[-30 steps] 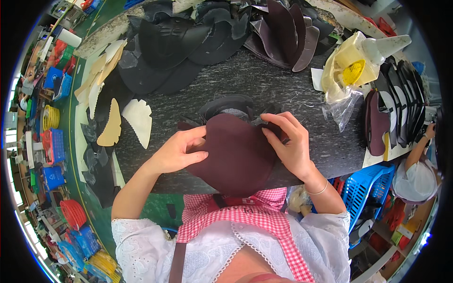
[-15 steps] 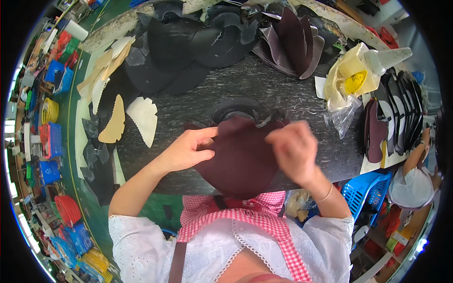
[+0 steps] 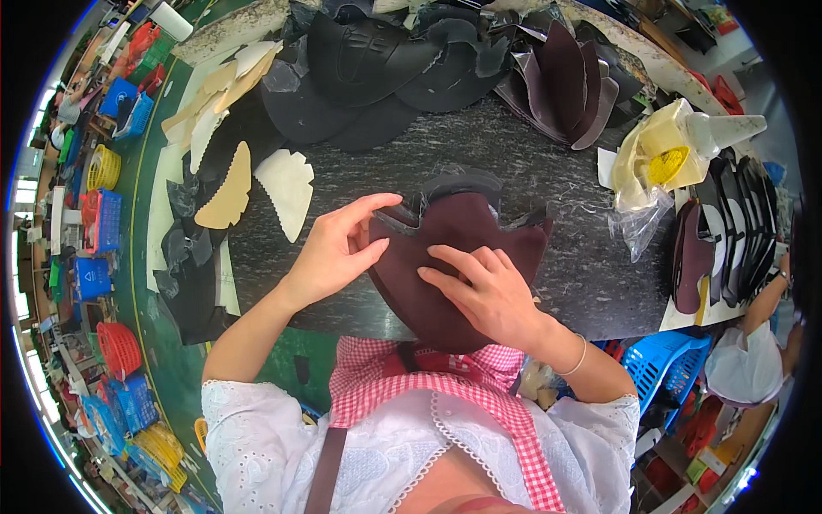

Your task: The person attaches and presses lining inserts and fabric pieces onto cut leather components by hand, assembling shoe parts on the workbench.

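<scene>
A dark maroon shoe-upper piece (image 3: 462,224) lies at the near edge of the black table, its lower part reaching over the edge toward my apron. A black layer (image 3: 462,182) shows beyond its far edge. At the piece's left edge is my left hand (image 3: 342,248), thumb and fingers apart, the fingertips by the dark flap at its upper left corner. My right hand (image 3: 488,291) rests on the middle of the maroon surface with fingers stretched out. Whatever lies beneath the piece is hidden.
Black cut pieces (image 3: 368,77) are heaped at the back, beside a maroon stack (image 3: 561,94). Cream pieces (image 3: 287,190) lie at left. A yellowish glue bottle (image 3: 659,154) and a row of black-and-white pieces (image 3: 728,231) stand at right, above a blue basket (image 3: 664,368). A co-worker (image 3: 745,360) is at far right.
My right hand has come from the right edge of the maroon piece down onto its middle. The piece has turned a little, and my left hand's fingers have spread wider.
</scene>
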The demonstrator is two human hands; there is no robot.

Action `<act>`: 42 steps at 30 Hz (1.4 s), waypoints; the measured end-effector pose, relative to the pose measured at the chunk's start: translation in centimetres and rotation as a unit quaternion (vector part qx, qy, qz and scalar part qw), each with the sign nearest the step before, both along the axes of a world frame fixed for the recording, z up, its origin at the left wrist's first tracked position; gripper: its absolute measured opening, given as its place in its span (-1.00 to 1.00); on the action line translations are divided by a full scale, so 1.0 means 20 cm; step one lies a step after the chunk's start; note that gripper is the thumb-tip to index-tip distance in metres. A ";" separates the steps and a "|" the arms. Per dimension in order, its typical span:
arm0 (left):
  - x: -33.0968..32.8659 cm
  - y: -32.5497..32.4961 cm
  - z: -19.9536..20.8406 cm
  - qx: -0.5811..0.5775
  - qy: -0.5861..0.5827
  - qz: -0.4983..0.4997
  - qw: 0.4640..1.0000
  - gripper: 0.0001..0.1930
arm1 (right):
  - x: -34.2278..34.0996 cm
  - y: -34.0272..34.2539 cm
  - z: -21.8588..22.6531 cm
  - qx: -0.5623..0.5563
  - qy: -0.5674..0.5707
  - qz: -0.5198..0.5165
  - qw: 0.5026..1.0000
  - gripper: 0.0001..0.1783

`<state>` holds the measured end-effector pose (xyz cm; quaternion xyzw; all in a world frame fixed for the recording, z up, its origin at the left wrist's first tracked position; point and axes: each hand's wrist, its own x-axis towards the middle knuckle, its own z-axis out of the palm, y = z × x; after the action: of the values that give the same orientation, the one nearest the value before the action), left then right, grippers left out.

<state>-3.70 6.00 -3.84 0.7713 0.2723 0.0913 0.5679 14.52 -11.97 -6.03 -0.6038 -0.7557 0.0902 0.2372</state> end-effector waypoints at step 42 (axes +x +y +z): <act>0.21 -0.18 0.06 0.412 -0.006 -0.420 0.808 -0.20 | 0.49 -0.01 0.16 -0.103 0.120 -0.114 0.981 -0.81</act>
<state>0.54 2.41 -2.72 0.9715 -0.1450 -0.0482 0.1814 24.22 -12.20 -2.86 -0.6919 -0.6345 0.2119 0.2716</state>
